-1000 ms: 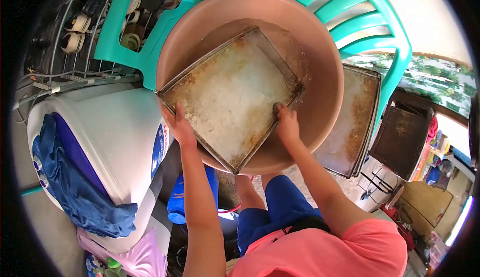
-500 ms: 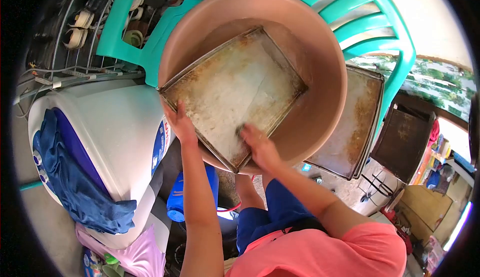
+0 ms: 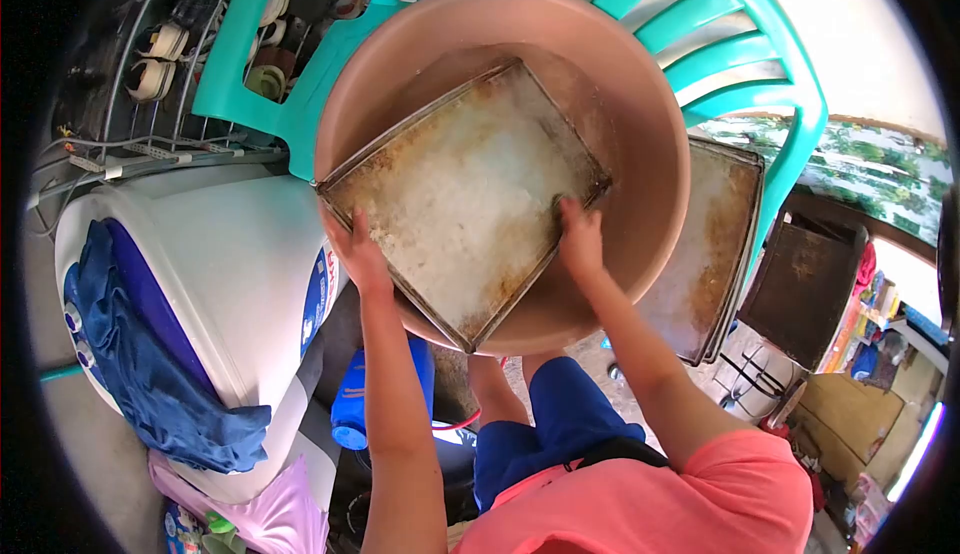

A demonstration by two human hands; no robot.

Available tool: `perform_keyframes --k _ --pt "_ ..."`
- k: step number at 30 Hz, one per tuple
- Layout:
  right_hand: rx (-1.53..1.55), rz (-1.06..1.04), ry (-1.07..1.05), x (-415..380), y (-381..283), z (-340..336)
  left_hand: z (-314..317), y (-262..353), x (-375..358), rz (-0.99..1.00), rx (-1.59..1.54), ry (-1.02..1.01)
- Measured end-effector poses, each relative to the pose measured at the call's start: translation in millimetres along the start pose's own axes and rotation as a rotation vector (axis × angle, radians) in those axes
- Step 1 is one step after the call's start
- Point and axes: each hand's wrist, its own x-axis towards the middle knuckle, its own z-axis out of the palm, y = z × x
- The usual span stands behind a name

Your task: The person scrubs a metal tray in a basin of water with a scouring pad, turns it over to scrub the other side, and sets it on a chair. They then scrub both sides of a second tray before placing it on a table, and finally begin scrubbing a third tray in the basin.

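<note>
A rectangular metal baking tray (image 3: 450,194), stained brown and wet with whitish suds, rests tilted in a large brown plastic basin (image 3: 655,194). My left hand (image 3: 358,252) grips the tray's near left edge, thumb over the rim. Near the tray's right corner, my right hand (image 3: 580,239) presses a small dark scouring pad (image 3: 558,204) against the surface. Most of the pad is hidden under the fingers. Shallow cloudy water shows in the basin beyond the tray.
A green plastic chair (image 3: 735,54) holds the basin. A second stained tray (image 3: 700,244) leans at the right, with a dark tray (image 3: 805,269) beyond it. At left stands a white tub (image 3: 215,264) draped with a blue cloth (image 3: 150,354); a blue container (image 3: 375,394) is below.
My right hand has moved up and to the right across the tray with the pad, from near its lower corner to its right corner. My left hand keeps its hold.
</note>
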Motion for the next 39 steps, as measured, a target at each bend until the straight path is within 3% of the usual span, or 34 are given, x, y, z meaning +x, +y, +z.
perform_keyframes --k 3,5,7,9,11,13,15,17,19,22,24,27,29,31,33,37,38,39 --pt "-0.063 0.168 0.025 80 20 -1 3 13 -2 0.0 0.017 0.026" --pt "-0.159 0.171 0.027 120 22 17 2 14 -3 0.003 0.022 0.031" --pt "-0.097 0.041 0.067 146 1 29 1 6 -3 0.012 0.019 0.017" --pt "0.061 0.074 0.044 163 -46 26 0 1 -3 -0.032 0.028 0.037" --pt "0.165 -0.206 0.092 168 -77 42 -5 -13 -4 -0.072 -0.05 0.068" --pt "0.154 -0.38 -0.006 144 -127 38 -6 -36 -4 -0.104 -0.237 0.106" --pt "0.204 -0.403 -0.162 91 -179 9 -6 -24 -4 -0.149 -0.383 0.036" --pt "0.142 -0.768 0.022 40 -201 12 -2 -13 -5 -0.196 -0.582 0.018" --pt "0.449 -0.812 -0.154 -2 -219 9 -2 1 -6 -0.188 -0.555 -0.048" --pt "0.376 -0.74 -0.082 27 -224 15 -3 -9 -8 -0.159 -0.361 -0.001" --pt "0.265 -0.493 -0.037 80 -220 19 -1 -10 -8 -0.139 -0.222 0.095" --pt "0.209 -0.421 0.052 78 -229 29 3 11 -7 -0.023 -0.267 0.009" --pt "0.177 -0.715 0.088 26 -248 27 1 9 -4 -0.034 -0.379 -0.053" --pt "0.348 -0.792 -0.002 13 -254 23 0 0 -6 -0.074 -0.381 -0.043" --pt "0.242 -0.653 -0.005 39 -248 16 0 -10 -6 -0.133 -0.277 0.033" --pt "0.175 -0.329 0.149 94 -225 25 1 8 -6 0.014 -0.059 0.072" --pt "0.204 -0.249 0.033 87 -235 39 1 7 -8 -0.05 -0.073 0.08" --pt "0.076 -0.375 -0.078 60 -259 13 2 9 -9 -0.015 -0.1 0.05"
